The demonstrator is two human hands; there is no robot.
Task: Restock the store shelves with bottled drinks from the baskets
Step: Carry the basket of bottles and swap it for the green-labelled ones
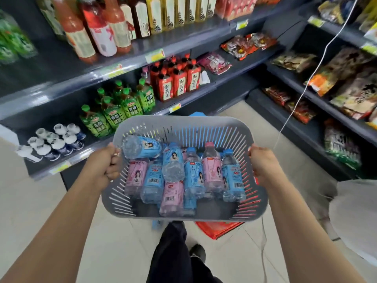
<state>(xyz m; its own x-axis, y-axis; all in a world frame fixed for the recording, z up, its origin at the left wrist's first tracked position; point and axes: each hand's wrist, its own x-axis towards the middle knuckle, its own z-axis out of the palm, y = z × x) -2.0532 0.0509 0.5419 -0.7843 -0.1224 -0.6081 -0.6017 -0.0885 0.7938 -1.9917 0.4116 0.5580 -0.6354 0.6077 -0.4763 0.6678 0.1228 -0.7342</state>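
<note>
- We judge the step in hand to be bringing stock to the shelving; the grey slotted basket (183, 121) is held up in front of us, above the floor, facing the drinks; no bottle has been lifted out yet.
- Our left hand (105, 163) grips the basket's left rim, fingers curled round it; our right hand (263, 167) grips the right rim likewise; the hands are well apart, one on each side, both clamped on the basket.
- The bottles (192, 176) lie jumbled inside the basket, blue-labelled and pink-labelled ones mixed; most lie on the bottom, and a few rest across others.
- The lowest shelf (85, 153) carries white-capped bottles (55, 141) towards its left; green tea bottles (122, 107) stand further along, with red-labelled bottles (179, 83) beyond those; we see no blue or pink match on the shelves, so we cannot tell which gap is meant for ours.
- The next move, as we judge it, calls for freeing a hand; with both taken up, the basket must be set down or held by one hand alone; then one bottle can be gripped by its body and stood upright in a gap.
- We should keep the basket level, since loose bottles would roll; a red bag (218, 228) lies on the floor under it, and a white cable (306, 86) hangs to the right.
</note>
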